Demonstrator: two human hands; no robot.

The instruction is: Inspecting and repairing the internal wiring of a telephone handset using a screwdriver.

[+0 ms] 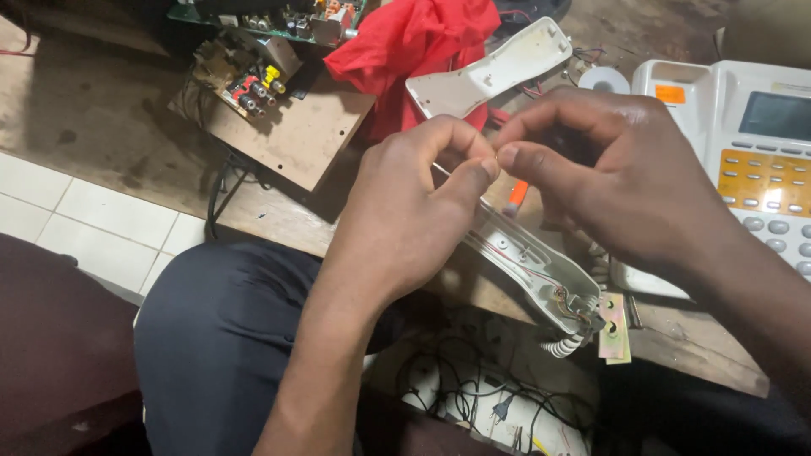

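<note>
My left hand (405, 211) and my right hand (608, 169) meet fingertip to fingertip above an opened white telephone handset half (532, 270). Both pinch something small and thin at the handset's upper end, perhaps a wire; what it is stays hidden by the fingers. Thin wires run along the inside of the handset shell to a small board at its lower end, where a coiled white cord (564, 344) leaves it. The other handset cover (490, 69) lies face down further back on the table. An orange-tipped tool (515, 199) shows between my hands.
A white desk telephone base (752, 143) with grey keys and an orange panel stands at right. Red cloth (414, 42) lies behind. A circuit board with coloured sockets (253, 80) rests on a brown board at back left. Cables and a power strip (498, 414) lie below the wooden table edge.
</note>
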